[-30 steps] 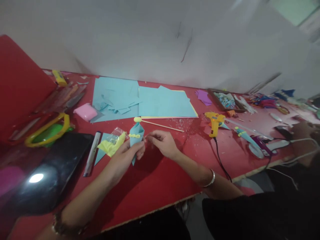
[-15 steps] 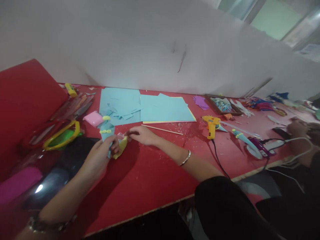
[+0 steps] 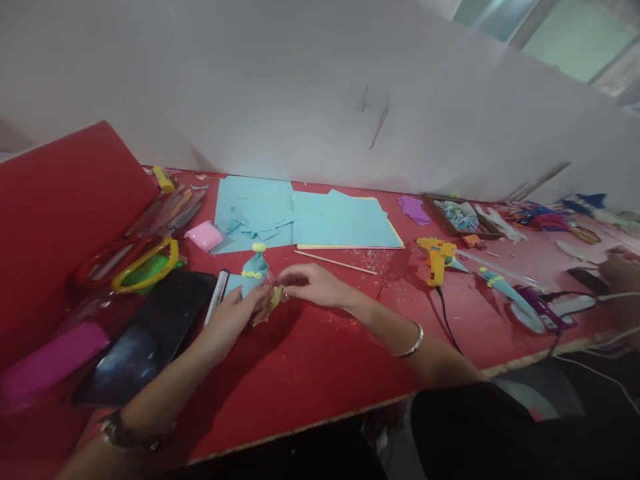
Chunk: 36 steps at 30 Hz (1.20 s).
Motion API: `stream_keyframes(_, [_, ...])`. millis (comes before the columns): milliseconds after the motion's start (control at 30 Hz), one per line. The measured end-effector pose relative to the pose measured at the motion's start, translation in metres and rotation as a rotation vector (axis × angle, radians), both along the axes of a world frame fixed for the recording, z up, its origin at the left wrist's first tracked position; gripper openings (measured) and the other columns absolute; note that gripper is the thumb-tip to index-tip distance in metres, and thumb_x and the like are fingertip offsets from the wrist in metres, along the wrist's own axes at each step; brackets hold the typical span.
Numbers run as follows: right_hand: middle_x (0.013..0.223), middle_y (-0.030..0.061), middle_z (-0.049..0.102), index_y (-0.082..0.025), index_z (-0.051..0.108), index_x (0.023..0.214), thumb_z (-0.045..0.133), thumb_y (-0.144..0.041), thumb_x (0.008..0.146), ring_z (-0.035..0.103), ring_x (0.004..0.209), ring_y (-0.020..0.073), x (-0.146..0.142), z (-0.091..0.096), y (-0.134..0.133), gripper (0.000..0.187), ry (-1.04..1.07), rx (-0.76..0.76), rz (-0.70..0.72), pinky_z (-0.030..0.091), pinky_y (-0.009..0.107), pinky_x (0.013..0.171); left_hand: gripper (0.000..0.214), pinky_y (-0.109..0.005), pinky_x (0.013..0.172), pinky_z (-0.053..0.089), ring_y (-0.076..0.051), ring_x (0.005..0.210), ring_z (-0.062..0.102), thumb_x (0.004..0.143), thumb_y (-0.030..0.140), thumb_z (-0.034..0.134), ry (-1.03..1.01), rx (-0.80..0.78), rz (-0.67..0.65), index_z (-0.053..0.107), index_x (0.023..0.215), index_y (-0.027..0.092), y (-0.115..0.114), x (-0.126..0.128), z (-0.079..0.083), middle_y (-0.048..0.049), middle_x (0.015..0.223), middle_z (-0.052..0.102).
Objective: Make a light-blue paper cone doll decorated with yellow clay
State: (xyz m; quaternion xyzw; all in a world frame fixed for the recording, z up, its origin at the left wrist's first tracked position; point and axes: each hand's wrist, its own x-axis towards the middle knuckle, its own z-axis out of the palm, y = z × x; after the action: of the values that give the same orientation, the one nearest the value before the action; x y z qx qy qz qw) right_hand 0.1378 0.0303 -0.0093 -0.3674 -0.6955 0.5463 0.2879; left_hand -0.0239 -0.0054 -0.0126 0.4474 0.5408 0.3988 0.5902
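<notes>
My left hand (image 3: 237,313) is closed around a light blue paper figure (image 3: 256,272) with yellow lumps at its top and round its middle. Beside that figure, low over the table, is a crumpled packet of yellow clay-like stuff (image 3: 273,304) in clear plastic. My right hand (image 3: 315,284) pinches the plastic at its right edge, thumb and fingers together. Whether the left fingers also grip the packet is hidden. A white marker-like stick (image 3: 217,297) and a small blue sheet (image 3: 233,285) lie just left of the left hand.
Blue paper sheets (image 3: 345,223) and cut strips lie behind the hands, with a thin wooden stick (image 3: 335,262) in front. A yellow glue gun (image 3: 437,258) stands right. To the left are a pink packet (image 3: 204,236), yellow-rimmed tool (image 3: 147,267) and dark tablet-like slab (image 3: 155,333). Another person's hand (image 3: 620,273) is far right.
The view has shifted, so the scene sits further right. Both hands still hold the paper figure and packet; the figure stands more clearly apart from the pink packet, and the marker-like stick shows now.
</notes>
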Motion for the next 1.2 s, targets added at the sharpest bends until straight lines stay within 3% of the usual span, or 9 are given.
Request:
stream_keyframes(167, [0.081,0.0033,0.066,-0.013,0.063,0.085,0.055,-0.010,0.076,0.060,0.075,0.0123,0.021,-0.007,-0.013,0.013,-0.167,0.075,-0.084,0.047,0.028,0.072,0.036,-0.022,0.042,0.031,-0.009,0.042,0.037,0.069,0.041,0.057,0.019,-0.027,-0.135,0.036,0.049,0.020,-0.002,0.010,0.000,0.0063,0.044,0.037])
stream_keyframes(267, [0.081,0.0053,0.066,-0.012,0.065,0.082,0.055,-0.005,0.074,0.060,0.077,0.0139,0.025,-0.011,-0.015,0.014,-0.285,0.208,-0.079,0.045,0.027,0.073,0.034,-0.023,0.044,0.034,-0.011,0.043,0.040,0.071,0.039,0.056,0.040,-0.018,-0.216,0.039,0.048,0.020,-0.002,0.013,0.002,0.0048,0.043,0.040])
stream_keyframes(367, [0.081,0.0058,0.065,-0.013,0.066,0.081,0.057,-0.007,0.075,0.059,0.078,0.0143,0.025,-0.012,-0.018,0.013,-0.413,0.345,-0.077,0.043,0.027,0.074,0.036,-0.024,0.048,0.038,-0.011,0.043,0.039,0.071,0.040,0.054,0.046,-0.012,-0.256,0.040,0.046,0.020,-0.001,0.015,0.004,0.0048,0.042,0.038])
stream_keyframes(533, [0.079,0.0054,0.064,-0.014,0.066,0.081,0.058,-0.010,0.078,0.059,0.076,0.0139,0.026,-0.013,-0.021,0.010,-0.478,0.415,-0.092,0.043,0.026,0.072,0.037,-0.024,0.050,0.038,-0.012,0.046,0.040,0.072,0.043,0.052,0.113,0.032,-0.284,0.040,0.046,0.020,0.000,0.015,0.005,0.0040,0.044,0.041])
stream_keyframes(733, [0.076,0.0019,0.066,-0.016,0.068,0.078,0.056,-0.010,0.077,0.060,0.071,0.0107,0.032,-0.012,-0.021,0.014,-0.272,0.264,-0.195,0.045,0.023,0.066,0.034,-0.025,0.054,0.038,-0.012,0.048,0.041,0.074,0.044,0.052,0.137,0.061,-0.266,0.044,0.051,0.020,-0.001,0.013,0.002,0.0042,0.047,0.044])
stream_keyframes(967, [0.061,-0.0009,0.062,-0.015,0.066,0.074,0.061,-0.025,0.073,0.056,0.054,0.0084,0.040,-0.016,-0.015,0.011,0.072,-0.112,-0.375,0.048,0.024,0.057,0.036,-0.026,0.062,0.040,-0.015,0.054,0.048,0.076,0.045,0.050,0.159,0.055,-0.294,0.043,0.051,0.020,-0.002,0.010,0.000,0.0040,0.050,0.044])
stream_keyframes(1100, [0.059,-0.0013,0.062,-0.016,0.067,0.076,0.060,-0.029,0.074,0.055,0.052,0.0077,0.047,-0.015,-0.009,0.015,0.225,-0.141,-0.520,0.048,0.023,0.055,0.034,-0.025,0.057,0.035,-0.014,0.053,0.044,0.077,0.045,0.048,0.212,0.081,-0.313,0.044,0.054,0.020,-0.001,0.009,-0.001,0.0038,0.051,0.045])
stream_keyframes(1200, [0.062,-0.0004,0.063,-0.016,0.067,0.076,0.063,-0.028,0.071,0.056,0.052,0.0081,0.050,-0.015,-0.008,0.013,0.257,-0.108,-0.533,0.048,0.023,0.054,0.034,-0.025,0.056,0.034,-0.014,0.054,0.045,0.077,0.045,0.048,0.223,0.087,-0.314,0.044,0.055,0.020,-0.001,0.010,0.000,0.0033,0.052,0.045])
